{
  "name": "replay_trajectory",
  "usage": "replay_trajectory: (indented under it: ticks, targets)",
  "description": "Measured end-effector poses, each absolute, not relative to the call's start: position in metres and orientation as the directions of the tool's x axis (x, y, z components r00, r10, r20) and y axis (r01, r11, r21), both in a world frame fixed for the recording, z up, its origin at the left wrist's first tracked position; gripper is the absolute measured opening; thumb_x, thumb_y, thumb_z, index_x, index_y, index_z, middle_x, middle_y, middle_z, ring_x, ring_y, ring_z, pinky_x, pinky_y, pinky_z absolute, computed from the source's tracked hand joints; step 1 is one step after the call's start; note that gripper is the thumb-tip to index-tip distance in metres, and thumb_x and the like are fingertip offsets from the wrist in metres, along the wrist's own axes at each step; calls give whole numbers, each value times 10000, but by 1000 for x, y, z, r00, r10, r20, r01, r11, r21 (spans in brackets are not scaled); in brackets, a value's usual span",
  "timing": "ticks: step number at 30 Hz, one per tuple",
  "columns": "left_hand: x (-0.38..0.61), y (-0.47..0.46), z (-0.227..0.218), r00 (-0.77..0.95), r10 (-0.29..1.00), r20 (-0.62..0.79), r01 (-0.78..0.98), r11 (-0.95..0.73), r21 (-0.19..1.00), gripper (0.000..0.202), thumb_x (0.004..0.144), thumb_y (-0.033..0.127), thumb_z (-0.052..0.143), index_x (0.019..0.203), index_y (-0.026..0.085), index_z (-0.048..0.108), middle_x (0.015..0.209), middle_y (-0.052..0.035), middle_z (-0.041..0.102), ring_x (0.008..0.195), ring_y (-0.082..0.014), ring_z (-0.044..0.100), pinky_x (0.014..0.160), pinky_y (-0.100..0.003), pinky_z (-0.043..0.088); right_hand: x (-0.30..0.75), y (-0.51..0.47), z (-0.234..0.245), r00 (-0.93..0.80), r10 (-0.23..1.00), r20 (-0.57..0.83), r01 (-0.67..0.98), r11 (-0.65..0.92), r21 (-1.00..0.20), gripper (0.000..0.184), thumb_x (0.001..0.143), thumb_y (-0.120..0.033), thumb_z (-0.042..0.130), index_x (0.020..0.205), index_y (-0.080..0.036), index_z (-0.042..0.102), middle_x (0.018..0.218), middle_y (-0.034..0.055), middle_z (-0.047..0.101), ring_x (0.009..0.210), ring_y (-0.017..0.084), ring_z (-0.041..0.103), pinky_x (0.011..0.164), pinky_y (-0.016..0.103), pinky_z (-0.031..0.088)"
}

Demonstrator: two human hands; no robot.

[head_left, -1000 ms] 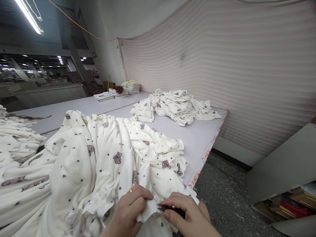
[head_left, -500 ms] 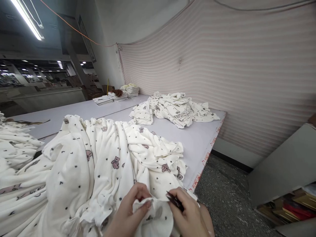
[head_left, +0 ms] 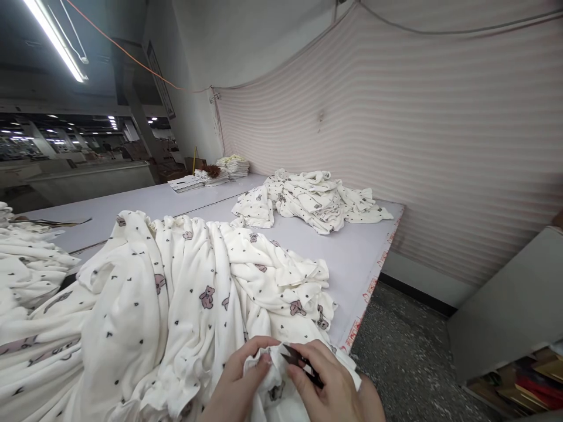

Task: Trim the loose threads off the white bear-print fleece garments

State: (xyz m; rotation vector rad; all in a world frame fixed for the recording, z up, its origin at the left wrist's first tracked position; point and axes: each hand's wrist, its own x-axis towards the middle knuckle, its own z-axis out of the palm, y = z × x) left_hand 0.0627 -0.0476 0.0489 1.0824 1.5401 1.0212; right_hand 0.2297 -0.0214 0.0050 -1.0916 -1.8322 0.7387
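A white garment with small brown bears and dark marks lies bunched over the near part of the table. At its near end, my left hand pinches a gathered edge of the cloth between thumb and fingers. My right hand is closed around dark thread snips. The blades point left and touch or nearly touch the cloth edge beside my left fingertips; whether they are cutting I cannot tell.
A heap of the same printed cloth lies farther back on the pale table. Stacked white pieces sit at the far end. More cloth fills the left side. Beyond the table's right edge are floor and a cabinet.
The snips and my right hand have come left, closer to my left fingers, and the blades now meet the cloth edge. The view has tilted slightly up.
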Motion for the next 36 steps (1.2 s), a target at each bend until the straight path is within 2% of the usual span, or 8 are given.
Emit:
replay_trajectory:
  ticks: [6, 12, 17, 22, 27, 29, 33, 36]
  targets:
    - [63, -48, 44, -165, 958, -235, 155, 261, 953, 323, 783, 442, 576, 1008, 243, 694, 1146, -39, 671, 1176, -297, 521, 1025, -441, 384, 226, -19, 11, -233, 879, 415, 395, 476, -786, 201, 900, -308, 517, 992, -244, 684, 849, 42, 681, 745, 179, 653, 578, 204, 487]
    - [61, -45, 40, -167, 958, -232, 175, 260, 949, 309, 772, 452, 593, 973, 239, 692, 1089, -38, 681, 1138, -295, 545, 1000, -433, 400, 230, -16, 10, -226, 889, 399, 381, 458, -803, 187, 910, -303, 510, 918, -239, 686, 807, 31, 676, 713, 166, 659, 610, 207, 497]
    - [63, -39, 34, -187, 946, -266, 149, 295, 944, 301, 755, 469, 603, 928, 226, 642, 958, -14, 667, 988, -264, 597, 899, -379, 457, 224, -24, 5, -145, 895, 423, 334, 446, -830, 272, 796, -314, 646, 1060, -258, 609, 906, 42, 631, 752, 189, 650, 640, 232, 521]
    - [65, -40, 36, -119, 971, -205, 146, 222, 964, 271, 765, 471, 599, 863, 220, 633, 910, -6, 663, 973, -238, 586, 895, -313, 450, 214, -20, 3, -212, 866, 452, 277, 497, -822, 150, 865, -201, 491, 940, -233, 617, 859, 33, 648, 754, 171, 639, 661, 226, 492]
    - [66, -44, 37, -118, 974, -192, 229, 215, 949, 394, 728, 472, 638, 1047, 240, 657, 983, -26, 663, 980, -247, 592, 909, -343, 439, 213, -12, 1, -170, 924, 343, 266, 379, -887, 192, 923, -332, 445, 849, -206, 569, 659, -9, 608, 566, 140, 571, 446, 192, 371]
    - [68, -42, 36, -102, 978, -182, 245, 202, 948, 376, 733, 483, 625, 1007, 232, 686, 1014, -37, 687, 1021, -262, 584, 931, -345, 423, 212, -11, 2, -174, 933, 315, 240, 350, -905, 229, 932, -365, 438, 830, -200, 559, 637, -13, 578, 551, 131, 545, 414, 186, 329]
    - [70, -39, 39, -43, 989, -141, 287, 147, 947, 315, 768, 497, 575, 806, 200, 675, 801, -18, 692, 846, -239, 605, 805, -313, 454, 218, -13, 8, -202, 944, 260, 167, 295, -941, 243, 923, -400, 469, 814, -198, 549, 638, -13, 576, 586, 134, 557, 497, 182, 408]
    - [69, -39, 42, -90, 983, -161, 282, 181, 942, 321, 761, 504, 579, 830, 201, 660, 851, -21, 688, 899, -248, 594, 823, -313, 446, 233, -16, 14, -279, 929, 243, 161, 295, -942, 233, 872, -403, 550, 960, -197, 615, 836, 42, 660, 766, 177, 632, 676, 219, 493]
